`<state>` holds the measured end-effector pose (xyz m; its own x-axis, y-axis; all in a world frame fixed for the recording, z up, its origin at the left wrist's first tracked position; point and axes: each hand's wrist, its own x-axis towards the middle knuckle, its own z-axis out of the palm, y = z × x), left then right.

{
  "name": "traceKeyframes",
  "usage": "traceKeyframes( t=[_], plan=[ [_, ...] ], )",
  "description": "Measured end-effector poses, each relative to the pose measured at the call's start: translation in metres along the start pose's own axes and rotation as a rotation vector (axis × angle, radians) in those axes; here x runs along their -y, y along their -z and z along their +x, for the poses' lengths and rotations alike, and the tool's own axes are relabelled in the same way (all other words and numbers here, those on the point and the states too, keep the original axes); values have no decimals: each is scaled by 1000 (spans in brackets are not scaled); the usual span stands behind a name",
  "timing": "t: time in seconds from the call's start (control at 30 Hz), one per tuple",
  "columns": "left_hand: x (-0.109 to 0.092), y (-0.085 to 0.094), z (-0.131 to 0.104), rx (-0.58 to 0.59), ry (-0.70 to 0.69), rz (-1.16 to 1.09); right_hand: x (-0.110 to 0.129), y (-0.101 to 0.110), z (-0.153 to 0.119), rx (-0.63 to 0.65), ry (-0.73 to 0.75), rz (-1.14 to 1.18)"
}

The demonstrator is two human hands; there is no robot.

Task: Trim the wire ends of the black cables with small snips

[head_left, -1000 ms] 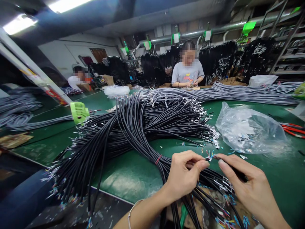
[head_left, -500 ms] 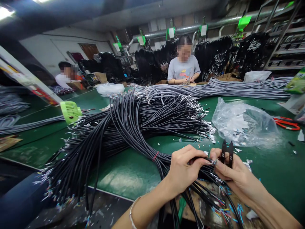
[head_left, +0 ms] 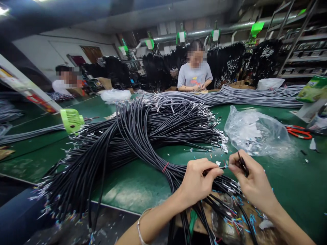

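Note:
My left hand (head_left: 198, 182) pinches a black cable close to its stripped end. Thin coloured wires (head_left: 226, 165) stick out of that end. Closed around a small pair of black cutters (head_left: 242, 164) is my right hand (head_left: 255, 182), its thumb and forefinger at the wire tips. The cutters lie across the fingers, and their handles are hidden in the palm. Below both hands, more black cables (head_left: 178, 172) run in a bundle tied with a red band (head_left: 165, 167). Their ends show foil and coloured wires (head_left: 233, 223).
A large pile of black cables (head_left: 133, 136) spreads over the green table (head_left: 122, 190). Grey cables (head_left: 245, 95) lie behind it. A clear plastic bag (head_left: 258, 132) with scraps, orange-handled scissors (head_left: 298, 132) and a green fan (head_left: 71, 121) are around. A co-worker (head_left: 195, 73) sits opposite.
My right hand has turned, so the cutters, upright with spread tips before, now lie tilted in the fingers. The wires at the cable end stand straighter between my hands.

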<state>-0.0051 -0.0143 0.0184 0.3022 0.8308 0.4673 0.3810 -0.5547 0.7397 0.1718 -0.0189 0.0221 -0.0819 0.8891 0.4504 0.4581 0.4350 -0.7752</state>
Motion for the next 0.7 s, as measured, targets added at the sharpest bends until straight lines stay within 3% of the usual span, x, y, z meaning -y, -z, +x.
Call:
traceKeyframes(
  t=[0.1, 0.13, 0.17, 0.27, 0.33, 0.7],
  plan=[
    [-1, 2, -1, -9, 9, -36, -6, 16, 4, -369, -48, -149],
    [-1, 3, -1, -11, 13, -46, -7, 19, 5, -427, -67, -163],
    [-1, 3, -1, -10, 16, -50, -8, 20, 5, -373, -52, -170],
    [0, 3, 0, -12, 14, -36, -1, 13, 6, -21, 65, -127],
    [0, 3, 0, -23, 5, -18, 5, 7, 5, 93, 103, -66],
    [1, -3, -4, -198, -152, 42, 10, 6, -1, 67, 101, -44]
  ],
)
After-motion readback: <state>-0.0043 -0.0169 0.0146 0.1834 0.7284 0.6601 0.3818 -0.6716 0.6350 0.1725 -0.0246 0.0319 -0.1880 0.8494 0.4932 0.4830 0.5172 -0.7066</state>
